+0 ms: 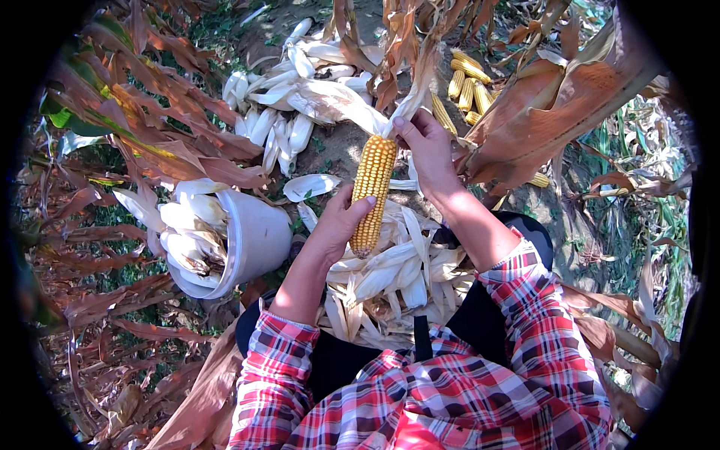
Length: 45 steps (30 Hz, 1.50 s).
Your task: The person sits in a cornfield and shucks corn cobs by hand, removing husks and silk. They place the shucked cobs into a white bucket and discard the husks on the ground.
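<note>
A yellow ear of corn (373, 191) points down toward me, its kernels bare along the whole visible length. My left hand (344, 219) grips the ear around its lower half, thumb across the kernels. At its upper end, pale husk leaves (343, 107) are peeled back and spread to the left and upward. My right hand (426, 147) pinches the husk at the base of the ear between thumb and fingers. Below the ear, a heap of loose dry husks (402, 270) lies between my legs.
To the left, a white plastic bucket (256, 242) lies tipped, holding unhusked ears (194, 230). More pale-husked corn (275, 124) is piled ahead on the soil. Several bare yellow ears (471, 84) lie at upper right. Dry corn leaves (562, 112) hang close to my right arm.
</note>
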Each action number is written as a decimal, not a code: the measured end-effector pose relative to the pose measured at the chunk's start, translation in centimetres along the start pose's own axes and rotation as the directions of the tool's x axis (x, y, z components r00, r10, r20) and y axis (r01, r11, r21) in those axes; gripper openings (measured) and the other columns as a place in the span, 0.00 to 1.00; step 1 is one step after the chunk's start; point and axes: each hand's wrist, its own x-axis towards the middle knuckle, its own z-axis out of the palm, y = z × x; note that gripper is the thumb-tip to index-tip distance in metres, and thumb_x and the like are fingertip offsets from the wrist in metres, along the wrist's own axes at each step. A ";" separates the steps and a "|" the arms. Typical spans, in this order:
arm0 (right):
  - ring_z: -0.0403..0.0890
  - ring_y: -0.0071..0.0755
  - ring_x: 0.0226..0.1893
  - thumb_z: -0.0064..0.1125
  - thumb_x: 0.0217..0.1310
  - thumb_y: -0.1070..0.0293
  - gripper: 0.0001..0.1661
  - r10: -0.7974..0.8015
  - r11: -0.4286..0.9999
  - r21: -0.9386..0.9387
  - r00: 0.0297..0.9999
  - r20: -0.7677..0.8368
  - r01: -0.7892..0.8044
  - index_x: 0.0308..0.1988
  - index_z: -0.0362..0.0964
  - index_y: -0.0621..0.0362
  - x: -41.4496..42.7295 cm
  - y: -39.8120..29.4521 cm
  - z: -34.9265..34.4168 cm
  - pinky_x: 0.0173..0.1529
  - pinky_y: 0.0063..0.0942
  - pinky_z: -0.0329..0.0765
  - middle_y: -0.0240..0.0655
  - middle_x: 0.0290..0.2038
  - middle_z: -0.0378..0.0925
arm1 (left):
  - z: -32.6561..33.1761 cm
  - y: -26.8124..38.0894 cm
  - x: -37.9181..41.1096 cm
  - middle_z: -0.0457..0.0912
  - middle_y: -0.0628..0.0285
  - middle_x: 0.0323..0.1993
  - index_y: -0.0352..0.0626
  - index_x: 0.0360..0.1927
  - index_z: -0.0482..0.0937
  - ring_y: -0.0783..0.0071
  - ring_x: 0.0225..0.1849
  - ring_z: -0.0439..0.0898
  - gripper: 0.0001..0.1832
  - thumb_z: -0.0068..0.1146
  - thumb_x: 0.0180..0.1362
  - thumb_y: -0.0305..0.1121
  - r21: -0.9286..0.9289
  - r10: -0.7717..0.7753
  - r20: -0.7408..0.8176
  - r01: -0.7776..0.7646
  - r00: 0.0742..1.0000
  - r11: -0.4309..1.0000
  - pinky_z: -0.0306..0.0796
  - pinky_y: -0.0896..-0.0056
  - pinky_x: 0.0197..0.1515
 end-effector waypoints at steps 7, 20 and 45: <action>0.71 0.46 0.37 0.57 0.46 0.76 0.11 -0.372 0.617 -0.477 0.767 0.523 0.625 0.35 0.70 0.61 -3.1 -1.5 3.8 0.44 0.37 0.71 0.42 0.28 0.69 | 0.9 -0.6 0.5 0.72 0.61 0.44 0.39 0.55 0.62 0.73 0.43 0.74 0.29 0.60 0.55 0.40 0.178 0.248 -0.130 -0.223 0.960 0.958 0.70 0.70 0.45; 0.79 0.49 0.26 0.61 0.48 0.63 0.11 -0.387 0.711 -0.330 0.736 0.555 0.622 0.26 0.72 0.60 -2.7 -1.1 4.8 0.32 0.39 0.75 0.42 0.19 0.75 | 1.1 -0.9 0.1 0.74 0.58 0.38 0.39 0.51 0.64 0.63 0.33 0.79 0.25 0.60 0.54 0.39 -0.097 0.001 0.043 0.003 0.999 0.995 0.78 0.62 0.27; 0.70 0.19 0.30 0.58 0.58 0.47 0.25 0.481 0.876 -0.056 0.859 0.177 -0.479 0.41 0.69 0.57 -0.6 -2.3 1.8 0.33 0.20 0.69 0.27 0.32 0.71 | -0.3 1.9 -0.7 0.75 0.63 0.40 0.39 0.54 0.65 0.74 0.41 0.76 0.33 0.66 0.42 0.24 0.109 0.380 -0.178 -0.366 0.908 0.924 0.71 0.72 0.45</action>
